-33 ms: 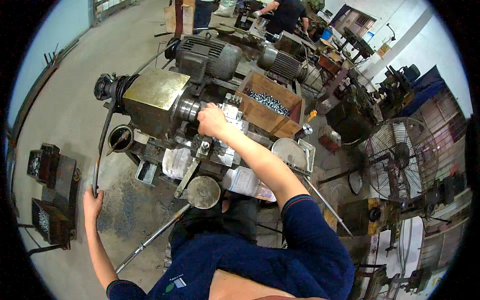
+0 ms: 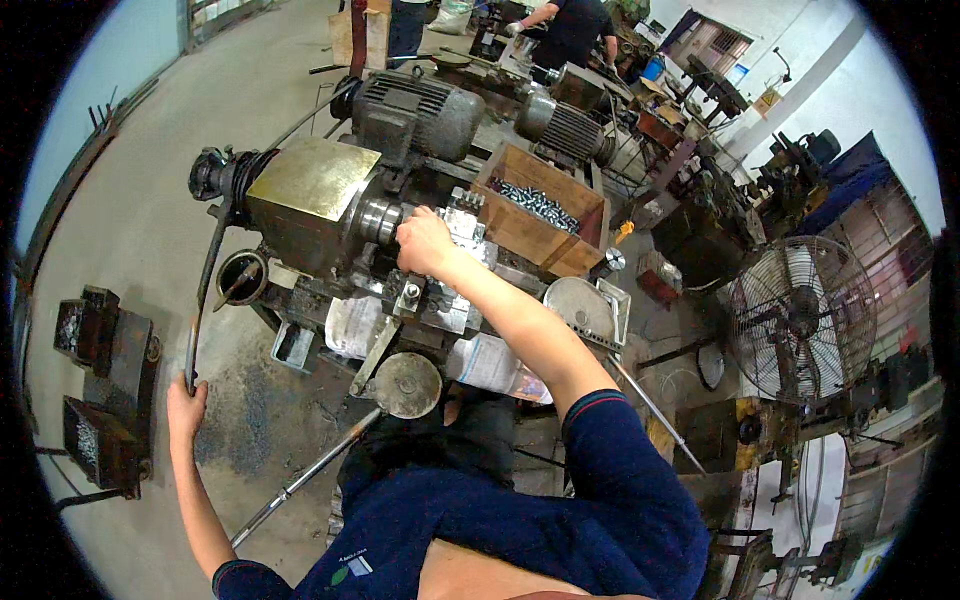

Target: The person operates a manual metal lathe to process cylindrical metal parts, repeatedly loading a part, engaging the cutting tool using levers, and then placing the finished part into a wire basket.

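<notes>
My left hand (image 2: 187, 408) is closed round the lower end of a long dark lever (image 2: 206, 275), which hangs from the left end of a small lathe's headstock (image 2: 290, 235). My right hand (image 2: 424, 242) is at the round metal spindle nose (image 2: 378, 220), above the tool slide (image 2: 465, 225). Its fingers are curled together, and whatever they hold is hidden behind the hand. A clamp bolt (image 2: 410, 291) stands on the slide just below that hand. The brass-coloured cover plate (image 2: 314, 176) lies on top of the headstock.
A wooden box (image 2: 540, 235) of small metal parts (image 2: 537, 204) stands behind the slide. A motor (image 2: 418, 112) sits behind the headstock. A round disc (image 2: 404, 385) and a long rod (image 2: 300, 480) are near my lap. Parts bins (image 2: 100, 440) stand left, a large fan (image 2: 803, 318) right. A co-worker (image 2: 575, 30) works beyond.
</notes>
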### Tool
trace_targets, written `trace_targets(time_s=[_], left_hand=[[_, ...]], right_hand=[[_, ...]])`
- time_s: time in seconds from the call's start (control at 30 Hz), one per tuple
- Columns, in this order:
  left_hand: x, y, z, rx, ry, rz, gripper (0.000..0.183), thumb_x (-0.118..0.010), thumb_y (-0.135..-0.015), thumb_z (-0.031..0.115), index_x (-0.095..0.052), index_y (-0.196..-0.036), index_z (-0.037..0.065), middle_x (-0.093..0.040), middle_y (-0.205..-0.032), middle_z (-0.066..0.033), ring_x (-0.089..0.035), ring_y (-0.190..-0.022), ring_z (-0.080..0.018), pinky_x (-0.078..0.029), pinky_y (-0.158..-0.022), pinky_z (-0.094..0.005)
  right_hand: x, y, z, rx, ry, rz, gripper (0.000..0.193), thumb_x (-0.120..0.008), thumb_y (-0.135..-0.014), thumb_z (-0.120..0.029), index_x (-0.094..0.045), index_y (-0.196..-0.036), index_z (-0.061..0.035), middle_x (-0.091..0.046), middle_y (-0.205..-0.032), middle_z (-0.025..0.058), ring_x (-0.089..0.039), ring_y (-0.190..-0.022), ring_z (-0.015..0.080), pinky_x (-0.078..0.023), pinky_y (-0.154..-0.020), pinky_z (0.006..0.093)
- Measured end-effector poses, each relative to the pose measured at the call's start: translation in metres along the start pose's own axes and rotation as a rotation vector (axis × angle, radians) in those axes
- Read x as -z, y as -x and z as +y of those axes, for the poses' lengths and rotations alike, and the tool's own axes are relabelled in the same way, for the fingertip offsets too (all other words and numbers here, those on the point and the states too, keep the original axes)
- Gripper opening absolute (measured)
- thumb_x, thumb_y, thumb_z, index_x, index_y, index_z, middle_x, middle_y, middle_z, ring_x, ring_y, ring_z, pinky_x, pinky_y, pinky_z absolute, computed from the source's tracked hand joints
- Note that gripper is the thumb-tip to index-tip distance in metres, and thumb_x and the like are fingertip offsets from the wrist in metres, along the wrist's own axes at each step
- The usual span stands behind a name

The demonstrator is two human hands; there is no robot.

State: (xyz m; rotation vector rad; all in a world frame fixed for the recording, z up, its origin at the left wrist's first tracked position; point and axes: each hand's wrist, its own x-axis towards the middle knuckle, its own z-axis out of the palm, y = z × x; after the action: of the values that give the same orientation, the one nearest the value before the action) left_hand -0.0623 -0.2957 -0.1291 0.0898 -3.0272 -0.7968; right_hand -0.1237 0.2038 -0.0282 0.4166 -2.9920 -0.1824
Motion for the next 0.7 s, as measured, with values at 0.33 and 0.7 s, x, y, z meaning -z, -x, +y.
trace_targets(time_s=[0.33, 0.7], left_hand=[[0.017, 0.01, 0.036, -0.018, -0.114, 0.085, 0.025, -0.061, -0.076, 0.015, -0.055, -0.092, -0.003, -0.058, -0.071, -0.0217, -0.058, -0.07, -0.0383, -0.045, -0.063, -0.0432], [0.063, -0.112, -0.113, -0.251, -0.749, 0.343, 0.004, -0.053, -0.072, 0.005, -0.052, -0.074, 0.002, -0.058, -0.073, -0.0143, -0.059, -0.067, -0.0324, -0.049, -0.061, -0.0415]], right_hand=[[0.0, -0.012, -0.002, -0.025, -0.106, -0.064, 0.027, -0.066, -0.056, -0.023, -0.068, -0.073, -0.0018, -0.064, -0.086, 0.0145, -0.055, -0.095, 0.0299, -0.04, -0.091, 0.0345], [-0.001, -0.01, -0.001, -0.127, -0.198, 0.013, 0.02, -0.061, -0.053, -0.017, -0.065, -0.065, -0.0014, -0.063, -0.076, 0.018, -0.058, -0.085, 0.0323, -0.049, -0.079, 0.037]])
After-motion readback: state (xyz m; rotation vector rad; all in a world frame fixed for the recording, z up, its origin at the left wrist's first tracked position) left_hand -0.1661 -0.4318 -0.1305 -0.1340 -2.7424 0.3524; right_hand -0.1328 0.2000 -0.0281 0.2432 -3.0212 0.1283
